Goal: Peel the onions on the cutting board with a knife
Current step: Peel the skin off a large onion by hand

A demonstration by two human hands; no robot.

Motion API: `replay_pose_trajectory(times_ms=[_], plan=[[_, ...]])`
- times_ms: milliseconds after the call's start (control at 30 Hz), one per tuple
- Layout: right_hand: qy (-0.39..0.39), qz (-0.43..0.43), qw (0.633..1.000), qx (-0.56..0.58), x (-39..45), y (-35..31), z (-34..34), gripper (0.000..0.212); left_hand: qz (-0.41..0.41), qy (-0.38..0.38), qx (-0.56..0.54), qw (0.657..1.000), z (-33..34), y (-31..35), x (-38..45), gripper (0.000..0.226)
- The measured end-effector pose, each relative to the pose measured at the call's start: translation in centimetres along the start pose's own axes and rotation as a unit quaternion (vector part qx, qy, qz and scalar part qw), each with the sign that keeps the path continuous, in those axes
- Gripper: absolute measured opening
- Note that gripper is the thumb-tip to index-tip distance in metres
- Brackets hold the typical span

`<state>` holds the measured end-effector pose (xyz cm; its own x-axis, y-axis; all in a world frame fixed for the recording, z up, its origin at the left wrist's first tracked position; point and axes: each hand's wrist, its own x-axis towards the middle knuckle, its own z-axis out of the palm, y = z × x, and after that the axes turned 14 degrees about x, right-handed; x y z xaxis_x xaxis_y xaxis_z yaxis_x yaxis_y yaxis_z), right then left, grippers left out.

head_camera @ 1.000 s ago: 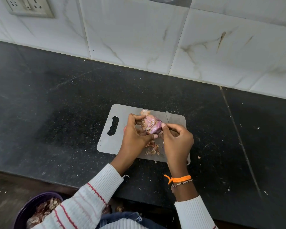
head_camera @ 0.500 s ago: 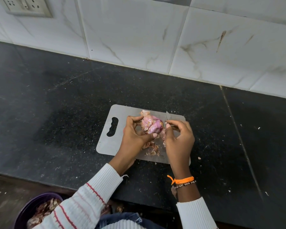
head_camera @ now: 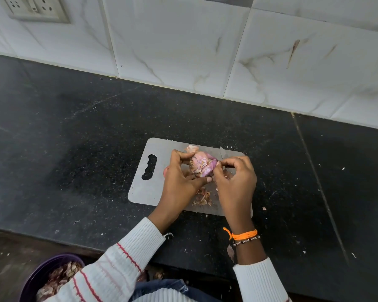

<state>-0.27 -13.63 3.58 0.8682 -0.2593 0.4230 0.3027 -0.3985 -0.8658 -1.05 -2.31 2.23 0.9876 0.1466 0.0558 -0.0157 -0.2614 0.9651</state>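
1. A person stood at a dark speckled worktop (head_camera: 74,149), both hands over a grey cutting board (head_camera: 144,192).
2. The left hand (head_camera: 179,182) gripped a partly peeled purple onion (head_camera: 202,165), fingers curled over its top and thumb under it; the onion was held just above the middle of the board.
3. Dry brownish skin clung to the onion's left side; its right side showed shiny purple flesh.
4. The right hand (head_camera: 236,182) was closed too, thumb and forefinger pinching at the onion's right edge, apparently on a bit of skin.
5. A knife (head_camera: 222,154) blade tip stuck up behind the right hand's fingers, by the board's far edge; the handle was hidden inside that hand, so the grip on it could not be told for sure.
6. Loose onion peels (head_camera: 202,198) lay on the board between the two wrists, nearer the front edge.
7. The board's handle slot (head_camera: 149,167) sat at its left end, left of the left hand.
8. Small scraps of skin were scattered on the worktop right of the board.
9. An orange thread band (head_camera: 241,234) and a beaded bracelet circled the right wrist; both sleeves were white ribbed knit, the left with red stripes.
10. A purple bowl (head_camera: 37,277) holding peels sat low at the bottom left, below the worktop edge.
11. A white marbled tile wall (head_camera: 183,40) backed the worktop, with a switch socket (head_camera: 35,7) at top left.
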Motion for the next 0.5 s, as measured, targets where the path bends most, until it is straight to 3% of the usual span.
replay_pose_trajectory(times_ms=[133, 300, 367, 500], plan=[[-0.014, 0.068, 0.996, 0.052, 0.1, -0.3, -0.2, 0.002, -0.058, -0.048, -0.129, 0.989, 0.1, 0.4, -0.3, 0.055], [0.001, 0.198, 0.968, 0.154, -0.1, 0.9, 0.0, 0.006, -0.147, -0.06, -0.328, 0.931, 0.1, 0.6, 0.0, 0.055], [0.004, 0.221, 0.96, 0.171, -0.2, 1.0, -0.1, 0.008, -0.143, -0.054, -0.34, 0.928, 0.0, 0.7, 0.2, 0.057], [0.019, 0.149, 0.978, 0.146, -0.2, 0.0, -0.4, 0.033, -0.129, -0.048, -0.283, 0.949, -0.1, 0.4, 0.0, 0.063]])
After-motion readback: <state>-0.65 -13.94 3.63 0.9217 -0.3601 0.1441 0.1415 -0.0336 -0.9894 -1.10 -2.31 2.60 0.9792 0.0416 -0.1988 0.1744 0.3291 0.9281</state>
